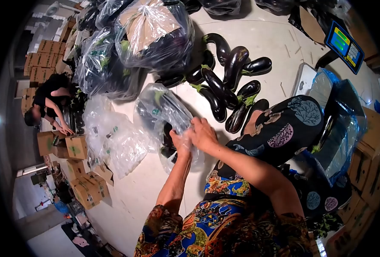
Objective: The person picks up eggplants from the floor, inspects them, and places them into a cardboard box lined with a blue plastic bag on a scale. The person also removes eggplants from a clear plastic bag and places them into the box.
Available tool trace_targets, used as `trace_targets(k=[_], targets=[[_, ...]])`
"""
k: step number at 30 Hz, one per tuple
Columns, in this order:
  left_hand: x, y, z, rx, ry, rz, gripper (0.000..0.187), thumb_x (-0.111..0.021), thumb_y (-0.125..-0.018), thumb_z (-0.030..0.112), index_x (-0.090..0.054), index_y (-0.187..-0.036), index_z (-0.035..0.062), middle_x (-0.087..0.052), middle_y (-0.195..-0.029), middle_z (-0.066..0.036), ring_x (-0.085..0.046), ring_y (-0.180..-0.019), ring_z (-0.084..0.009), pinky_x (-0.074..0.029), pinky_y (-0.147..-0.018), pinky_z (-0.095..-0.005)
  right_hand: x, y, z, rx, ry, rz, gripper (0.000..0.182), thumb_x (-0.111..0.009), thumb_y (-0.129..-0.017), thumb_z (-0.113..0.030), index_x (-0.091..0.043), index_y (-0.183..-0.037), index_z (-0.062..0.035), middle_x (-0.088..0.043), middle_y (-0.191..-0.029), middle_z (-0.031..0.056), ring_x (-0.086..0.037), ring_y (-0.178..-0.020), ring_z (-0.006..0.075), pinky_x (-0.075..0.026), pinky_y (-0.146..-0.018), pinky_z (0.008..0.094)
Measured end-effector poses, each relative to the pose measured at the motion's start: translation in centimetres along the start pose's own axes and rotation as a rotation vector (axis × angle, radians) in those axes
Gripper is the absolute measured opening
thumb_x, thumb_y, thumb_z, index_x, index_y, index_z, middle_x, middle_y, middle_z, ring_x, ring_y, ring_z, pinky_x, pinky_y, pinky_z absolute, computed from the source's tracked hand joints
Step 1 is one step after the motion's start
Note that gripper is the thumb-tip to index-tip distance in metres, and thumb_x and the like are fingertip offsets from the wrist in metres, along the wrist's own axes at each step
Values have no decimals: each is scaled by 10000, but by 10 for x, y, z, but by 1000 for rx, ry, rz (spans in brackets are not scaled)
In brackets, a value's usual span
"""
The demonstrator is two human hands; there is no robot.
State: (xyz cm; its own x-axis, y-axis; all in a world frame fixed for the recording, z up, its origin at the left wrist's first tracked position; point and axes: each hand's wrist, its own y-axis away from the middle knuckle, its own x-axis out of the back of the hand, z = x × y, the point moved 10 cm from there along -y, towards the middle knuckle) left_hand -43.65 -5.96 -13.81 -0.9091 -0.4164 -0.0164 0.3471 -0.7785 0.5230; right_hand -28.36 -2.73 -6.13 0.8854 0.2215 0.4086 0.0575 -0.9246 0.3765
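A clear plastic bag [166, 107] with dark eggplants inside lies on the pale floor in front of me. My left hand [181, 143] is closed on the bag's near side, its fingers partly hidden by the film. Right beside it, my right hand [203, 134] grips the gathered plastic with bent fingers. A dark eggplant [168, 133] shows through the bag next to my left hand. Several loose glossy eggplants [219, 88] lie in a heap beyond my right hand, apart from it.
Large filled bags [155, 38] of eggplants stand at the upper left. Flattened empty plastic bags [112, 128] lie left of my hands. A scale with a blue display [344, 46] is at the right, near a blue-tinted bag [344, 128]. Another person [52, 100] works by cardboard boxes [89, 188].
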Motion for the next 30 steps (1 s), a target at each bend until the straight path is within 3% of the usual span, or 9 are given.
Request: trace_targets(k=[1, 5, 10, 14, 17, 18, 21, 26, 30], targets=[[-10, 14, 36, -152, -375, 123, 530, -740, -784, 131, -419, -1185, 1, -570, -1051, -118, -558, -891, -185, -469, -807, -302, 11, -5, -3, 67, -61, 70, 267, -588, -835, -226, -526, -971, -5, -570, -961, 203, -577, -909, 409, -465, -780, 476], [-21, -25, 10, -204, -225, 74, 560, -751, -770, 187, -428, -1178, -21, -570, -1058, -120, -550, -911, -185, -467, -817, -319, 35, -19, -10, 162, -30, 348, 184, -567, -852, -179, -508, -883, -7, -593, -842, 186, -585, -829, 416, -454, -700, 495], [-38, -24, 32, -53, -150, 55, 441, -724, -794, 236, -513, -1131, 45, -584, -953, -58, -561, -831, -158, -478, -741, -309, 38, -61, 46, -131, -404, 336, 177, -505, -890, -157, -503, -980, -6, -660, -872, 224, -634, -874, 414, -481, -775, 503], [-12, -32, 38, 69, -30, -221, 354, -708, -807, 287, -580, -1058, 71, -602, -898, -23, -598, -779, -146, -518, -721, -305, 55, -62, 30, -121, 99, 204, 187, -515, -871, -96, -491, -1033, -7, -657, -872, 251, -642, -881, 447, -499, -762, 524], [23, -6, 39, 395, 259, -278, 383, -684, -803, 369, -617, -1021, 62, -646, -918, -74, -634, -824, -215, -540, -716, -326, 54, -54, 20, -51, 358, 91, 198, -525, -852, -59, -484, -1040, -11, -661, -873, 254, -642, -863, 461, -504, -757, 535], [39, -8, 30, 483, 373, -317, 542, -497, -871, 510, -611, -1041, 8, -655, -943, -158, -654, -820, -295, -571, -691, -400, 49, -57, 33, -109, 356, 73, 208, -525, -842, -38, -485, -1045, -15, -638, -935, 252, -634, -899, 435, -503, -770, 523], [15, 41, 53, 561, 518, -655, 603, -439, -879, 533, -555, -1204, 39, -655, -961, -159, -657, -818, -322, -574, -661, -445, 63, -45, 8, 142, 305, 292, 213, -550, -836, -49, -489, -1038, -18, -588, -999, 235, -601, -947, 410, -497, -775, 503], [-7, 155, 58, 610, 267, -746, 916, -517, -764, 713, -430, -1355, 19, -593, -1084, -234, -646, -878, -345, -576, -698, -450, 107, 0, -44, 523, -12, 517, 183, -599, -851, -117, -576, -1005, -22, -576, -978, 175, -559, -888, 376, -451, -772, 454], [-34, 191, 90, 654, 341, -713, 951, -561, -767, 703, -381, -1379, -2, -580, -1048, -188, -605, -884, -301, -523, -697, -388, 146, 12, -45, 384, -294, 391, 202, -550, -903, -187, -622, -881, 1, -629, -831, 142, -592, -819, 336, -456, -766, 430]])
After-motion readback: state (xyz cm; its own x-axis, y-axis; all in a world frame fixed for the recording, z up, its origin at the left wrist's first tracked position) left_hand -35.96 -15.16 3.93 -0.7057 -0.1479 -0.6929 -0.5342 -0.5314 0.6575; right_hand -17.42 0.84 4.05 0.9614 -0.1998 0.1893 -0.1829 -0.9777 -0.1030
